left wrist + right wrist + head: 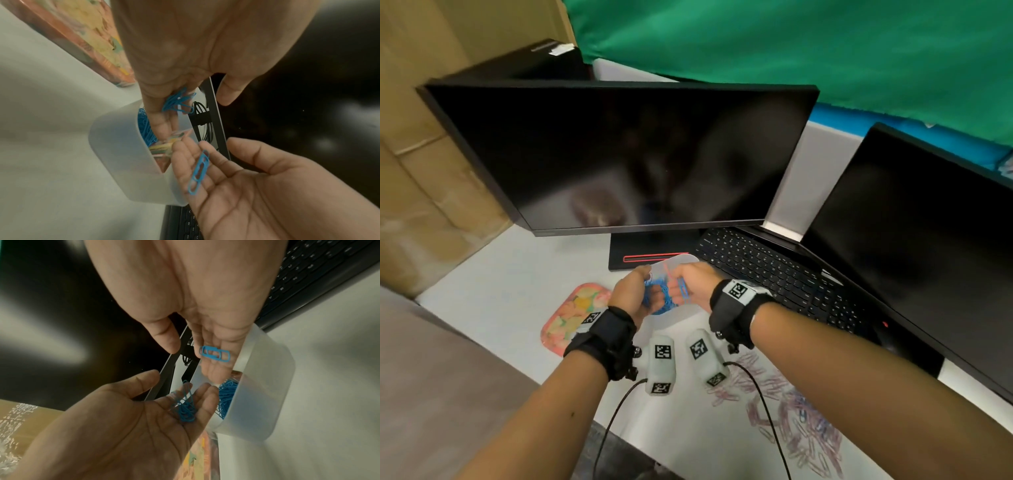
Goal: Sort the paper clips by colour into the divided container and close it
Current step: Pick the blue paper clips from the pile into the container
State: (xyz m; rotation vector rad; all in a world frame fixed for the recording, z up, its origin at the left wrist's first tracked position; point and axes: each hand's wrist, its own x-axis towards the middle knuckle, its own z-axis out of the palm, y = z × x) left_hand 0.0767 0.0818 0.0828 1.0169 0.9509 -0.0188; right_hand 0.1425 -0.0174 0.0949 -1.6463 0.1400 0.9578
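A white translucent divided container [123,155] stands open in front of the monitor foot. One compartment holds blue clips [226,394]; another holds yellowish and pink clips [164,148]. Both hands hover over its rim, palms facing each other. My left hand [180,382] is cupped, with a bunch of blue clips [185,407] lying on its fingers, thumb held apart. My right hand [193,361] carries a single blue clip [214,353] on its straight fingers, thumb off it. A pile of mixed pink and blue clips [784,407] lies near the right forearm.
A pink patterned lid or tray [575,315] lies left of the container. A black keyboard [774,270] sits to the right, the monitor stand [650,253] directly behind it. A second screen [914,246] stands at the right. Sensor cables [613,418] trail from both wrists.
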